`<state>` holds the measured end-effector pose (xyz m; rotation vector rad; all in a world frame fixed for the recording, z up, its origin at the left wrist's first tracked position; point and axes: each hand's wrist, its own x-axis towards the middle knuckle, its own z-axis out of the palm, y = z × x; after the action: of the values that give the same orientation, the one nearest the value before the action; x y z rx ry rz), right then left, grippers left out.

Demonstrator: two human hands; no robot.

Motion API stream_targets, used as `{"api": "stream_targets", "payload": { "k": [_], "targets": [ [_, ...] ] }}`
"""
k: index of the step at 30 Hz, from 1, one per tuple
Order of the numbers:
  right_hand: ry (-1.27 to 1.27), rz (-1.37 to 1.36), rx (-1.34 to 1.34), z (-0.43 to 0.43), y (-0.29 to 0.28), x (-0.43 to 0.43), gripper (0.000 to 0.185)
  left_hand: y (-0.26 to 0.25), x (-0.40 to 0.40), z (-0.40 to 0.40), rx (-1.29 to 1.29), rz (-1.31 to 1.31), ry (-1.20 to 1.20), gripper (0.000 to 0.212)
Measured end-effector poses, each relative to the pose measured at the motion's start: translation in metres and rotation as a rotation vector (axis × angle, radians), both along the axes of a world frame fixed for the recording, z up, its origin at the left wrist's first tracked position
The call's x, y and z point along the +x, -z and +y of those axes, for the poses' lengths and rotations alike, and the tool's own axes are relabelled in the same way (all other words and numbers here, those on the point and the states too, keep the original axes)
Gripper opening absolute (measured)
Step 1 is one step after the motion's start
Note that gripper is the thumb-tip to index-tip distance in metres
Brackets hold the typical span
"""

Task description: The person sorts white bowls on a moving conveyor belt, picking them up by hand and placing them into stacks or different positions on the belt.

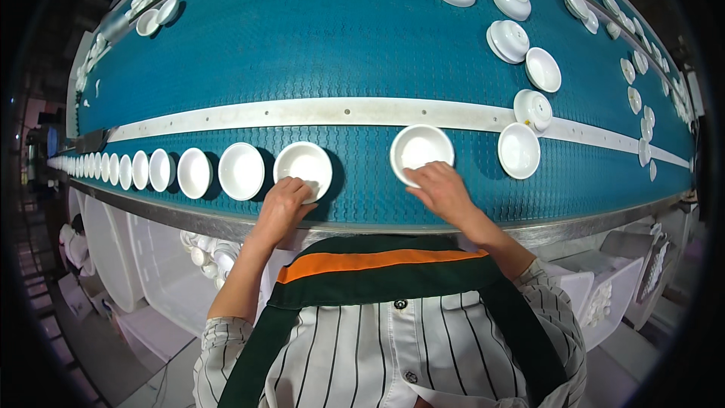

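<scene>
My left hand [286, 204] grips the near rim of a white bowl [304, 164] that stands upright on the near lane of a blue conveyor belt [362, 198]. Farther right, my right hand [440, 190] has its fingers over the near rim of another upright white bowl [422, 147]. To the left of my left hand runs a long row of upright white bowls [241, 171]. Right of my right hand, a bowl [519, 151] stands open side up, touching an overturned bowl [533, 109] that lies across the divider.
A white divider strip [317, 113] separates the near lane from the wider lane, where overturned bowls [508, 41] lie at the right. A metal edge [396, 232] borders the belt before me. Below stand white bins, one [164, 272] at left, one [620, 300] at right.
</scene>
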<state>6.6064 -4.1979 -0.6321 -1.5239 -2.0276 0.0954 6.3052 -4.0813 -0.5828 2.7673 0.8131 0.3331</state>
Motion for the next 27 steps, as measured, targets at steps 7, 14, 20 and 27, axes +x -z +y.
{"api": "stream_targets", "payload": {
  "k": [7,14,20,27],
  "targets": [
    [0.449,0.105,0.152,-0.01,-0.029,0.053,0.058,0.001,0.08,-0.002,0.084,-0.214,-0.134,0.056],
    [0.892,0.488,-0.126,-0.079,0.023,0.141,0.055,0.027,0.081,0.006,0.07,-0.108,-0.155,0.031],
    [0.536,0.796,-0.157,-0.057,0.006,0.117,0.047,0.002,0.157,-0.029,0.033,-0.172,-0.047,0.057],
    [1.207,0.104,0.131,-0.077,0.033,0.34,0.087,0.021,0.179,-0.036,-0.225,-0.117,-0.098,0.02]
  ]
}}
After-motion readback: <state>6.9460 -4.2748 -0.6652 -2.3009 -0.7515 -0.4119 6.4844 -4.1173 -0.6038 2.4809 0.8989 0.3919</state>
